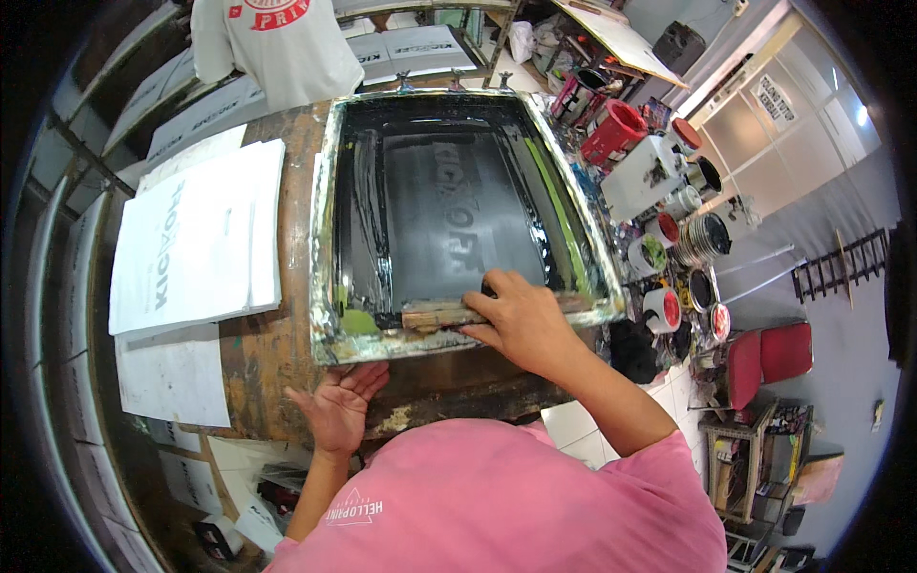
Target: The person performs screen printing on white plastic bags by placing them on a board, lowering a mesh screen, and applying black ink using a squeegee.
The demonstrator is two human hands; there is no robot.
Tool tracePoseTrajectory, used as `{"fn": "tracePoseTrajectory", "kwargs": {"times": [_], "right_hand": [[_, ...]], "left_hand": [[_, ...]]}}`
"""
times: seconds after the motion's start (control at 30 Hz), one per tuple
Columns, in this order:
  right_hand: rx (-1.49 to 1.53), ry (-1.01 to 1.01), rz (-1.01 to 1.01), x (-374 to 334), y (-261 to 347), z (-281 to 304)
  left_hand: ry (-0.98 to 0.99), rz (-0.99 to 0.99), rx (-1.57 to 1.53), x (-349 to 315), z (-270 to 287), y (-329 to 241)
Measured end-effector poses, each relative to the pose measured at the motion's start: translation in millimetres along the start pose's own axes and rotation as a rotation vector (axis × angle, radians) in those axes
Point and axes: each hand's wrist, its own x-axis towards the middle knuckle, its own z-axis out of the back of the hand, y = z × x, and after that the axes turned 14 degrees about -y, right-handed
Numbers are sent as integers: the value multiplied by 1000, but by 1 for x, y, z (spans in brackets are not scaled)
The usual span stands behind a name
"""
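Note:
A screen-printing frame (323, 239) with an ink-smeared rim is in front of me, its dark mesh (458, 205) coated with black ink and showing faint lettering. Along the near end of the mesh lies a wooden-handled squeegee (435, 316). My right hand (523, 323) is closed around the squeegee's right part. Below the frame's near left corner is my left hand (339, 406), palm up with fingers apart and fingertips by the frame's underside; whether they touch it I cannot tell. Whatever lies under the frame is hidden.
Left of the frame, a stack of printed white sheets (201, 234) sits on the worn wooden table (258, 353). Ink pots, including a red bucket (613, 132), crowd the right side. Clamps (457, 80) line the frame's far edge. Beyond stands a person in a white shirt (277, 53), near drying racks.

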Motion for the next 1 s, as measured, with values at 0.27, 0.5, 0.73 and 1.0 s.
{"fn": "tracePoseTrajectory", "kwargs": {"times": [0.27,0.5,0.73,1.0], "right_hand": [[-382,-656,193,89,17,84],[-330,-742,339,143,11,117],[-178,-748,147,176,19,139],[-87,-668,13,201,25,162]], "left_hand": [[527,-157,-234,23,-109,-88],[-230,-915,2189,71,-25,0],[-221,-737,2223,71,-41,12],[-248,-1046,1553,107,-129,-28]]}}
